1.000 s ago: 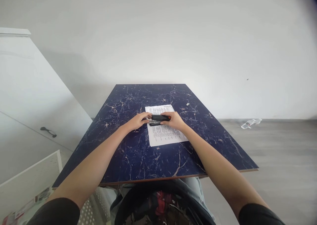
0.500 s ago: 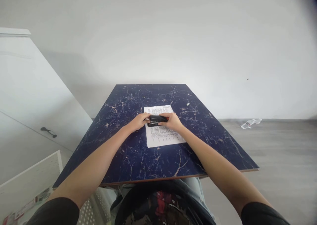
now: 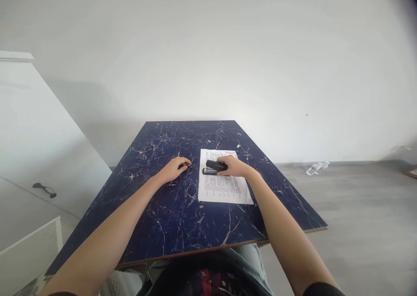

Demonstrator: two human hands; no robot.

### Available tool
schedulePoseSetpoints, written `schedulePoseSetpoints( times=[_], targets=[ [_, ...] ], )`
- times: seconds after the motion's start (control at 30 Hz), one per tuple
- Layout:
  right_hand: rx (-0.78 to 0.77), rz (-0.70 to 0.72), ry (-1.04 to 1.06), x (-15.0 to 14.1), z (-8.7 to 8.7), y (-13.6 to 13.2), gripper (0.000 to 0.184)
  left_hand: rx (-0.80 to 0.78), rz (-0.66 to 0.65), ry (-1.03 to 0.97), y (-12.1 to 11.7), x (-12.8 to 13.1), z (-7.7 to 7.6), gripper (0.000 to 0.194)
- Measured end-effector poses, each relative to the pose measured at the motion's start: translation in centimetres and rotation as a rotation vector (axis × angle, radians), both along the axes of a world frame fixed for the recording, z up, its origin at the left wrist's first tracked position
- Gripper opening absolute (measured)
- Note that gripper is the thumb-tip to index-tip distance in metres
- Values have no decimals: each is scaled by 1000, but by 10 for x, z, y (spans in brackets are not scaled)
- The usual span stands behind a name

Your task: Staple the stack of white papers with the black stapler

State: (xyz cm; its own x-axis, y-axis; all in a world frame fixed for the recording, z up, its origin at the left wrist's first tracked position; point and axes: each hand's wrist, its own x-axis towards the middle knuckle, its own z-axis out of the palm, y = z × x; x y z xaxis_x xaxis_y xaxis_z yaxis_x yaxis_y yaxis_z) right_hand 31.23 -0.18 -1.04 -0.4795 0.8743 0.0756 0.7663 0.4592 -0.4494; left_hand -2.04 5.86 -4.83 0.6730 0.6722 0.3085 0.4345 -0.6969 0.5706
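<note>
A black stapler (image 3: 215,166) lies over a printed sheet of paper (image 3: 218,191), its top arm lifted a little from its base at the left end. My right hand (image 3: 232,166) is closed round the stapler's right end. Left of the paper, my left hand (image 3: 174,169) is apart from both things, low over the table, with its fingers curved and spaced from the thumb. Nothing shows between those fingers. Part of the paper is hidden under the stapler and my right hand.
The dark blue marbled table (image 3: 176,226) stands against a pale wall. A tiny white scrap (image 3: 239,146) lies near its right edge. To the left is a white cabinet with a black handle (image 3: 44,190). Clear plastic packaging (image 3: 316,168) rests on the floor at right.
My left hand has let go of the stapler and moved left. My right hand has moved right with the stapler, and the paper has shifted right and turned slightly. The view has tilted up.
</note>
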Motion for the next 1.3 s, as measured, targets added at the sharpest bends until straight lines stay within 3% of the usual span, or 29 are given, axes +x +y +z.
schedulePoseSetpoints(
  times=[0.2, 0.5, 0.73, 0.83, 0.93, 1.0, 1.07, 1.23, 1.3],
  targets=[
    [-271, -79, -49, 47, 6, -4, 35, 7, -5, 92, -2, 1, 2, 28],
    [-350, -243, -78, 94, 5, -13, 41, -11, -13, 97, 0, -1, -1, 34],
    [-363, -299, -100, 99, 9, -17, 55, -15, -1, 96, -2, -1, 0, 34],
    [-155, -315, -14, 85, 21, -19, 64, -26, 4, 112, -3, -1, 2, 33],
    [289, -359, 113, 54, 32, -19, 42, -38, 13, 124, -4, 0, 4, 32],
    [476, -358, 198, 25, 35, -19, 34, -42, 15, 129, -4, 0, 4, 32],
    [483, -254, 200, -8, 32, -20, 42, -30, 8, 126, -4, 0, 4, 32],
    [217, 369, -41, -82, 2, -26, 40, 22, -16, 109, -1, 0, 1, 29],
    [144, 502, -66, -98, -10, -26, 40, 25, -20, 116, 0, 1, 1, 29]
  ],
)
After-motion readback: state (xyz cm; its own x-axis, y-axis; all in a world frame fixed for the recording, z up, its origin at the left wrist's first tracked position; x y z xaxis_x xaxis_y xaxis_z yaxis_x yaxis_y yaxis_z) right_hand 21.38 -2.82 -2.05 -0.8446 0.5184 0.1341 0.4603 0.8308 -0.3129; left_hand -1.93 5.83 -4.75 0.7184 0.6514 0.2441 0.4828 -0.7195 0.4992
